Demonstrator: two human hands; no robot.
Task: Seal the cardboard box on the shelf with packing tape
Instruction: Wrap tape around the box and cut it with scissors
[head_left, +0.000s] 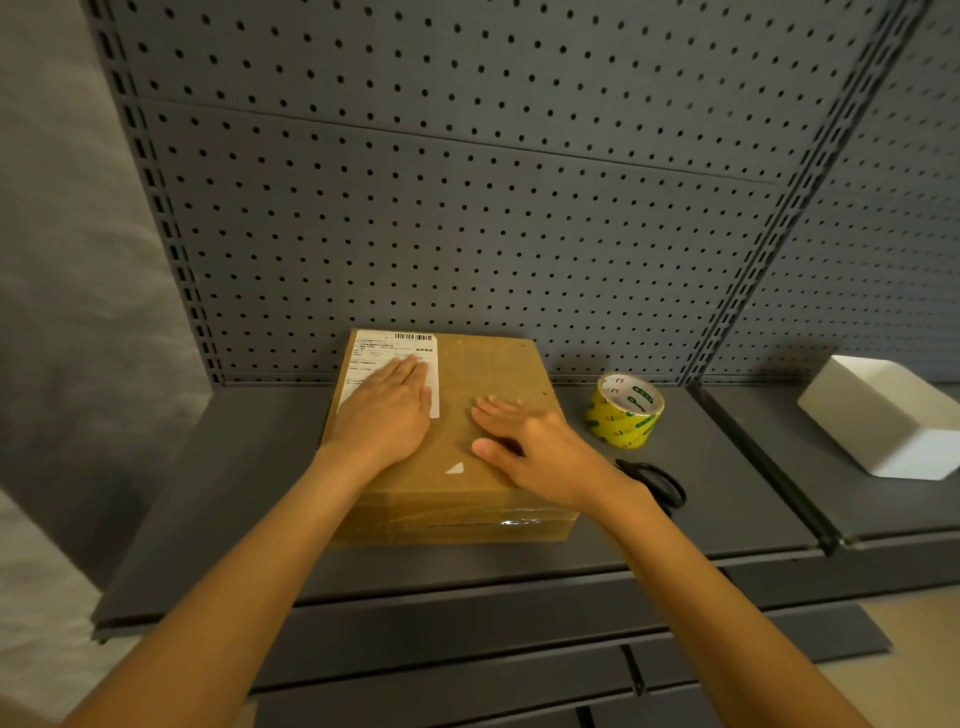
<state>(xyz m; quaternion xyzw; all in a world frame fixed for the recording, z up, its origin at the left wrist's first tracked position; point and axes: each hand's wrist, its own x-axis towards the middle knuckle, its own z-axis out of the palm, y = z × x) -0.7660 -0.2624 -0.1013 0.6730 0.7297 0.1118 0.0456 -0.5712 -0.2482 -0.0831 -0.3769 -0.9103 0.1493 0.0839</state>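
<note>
Box (447, 441): brown cardboard, flat and square, on the grey metal shelf (228, 493); white label at its far left corner.
Left hand (387, 410): flat, fingers straight, pressing on the label.
Right hand (530, 447): flat on the box top, holding nothing.
Tape (625, 410): glossy yellow roll, just right of the box, untouched.
Scissors (657, 480): black, right of the box.
Risk: once a hand lifts for the tape, the flaps may spring up or the box may slide on the smooth metal.

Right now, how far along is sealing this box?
Early. Done: the cardboard box has its flaps closed. In hand: left hand and right hand press flat on its top. Left: the tape roll and scissors lie untouched beside it; no fresh tape shows across the top.
</note>
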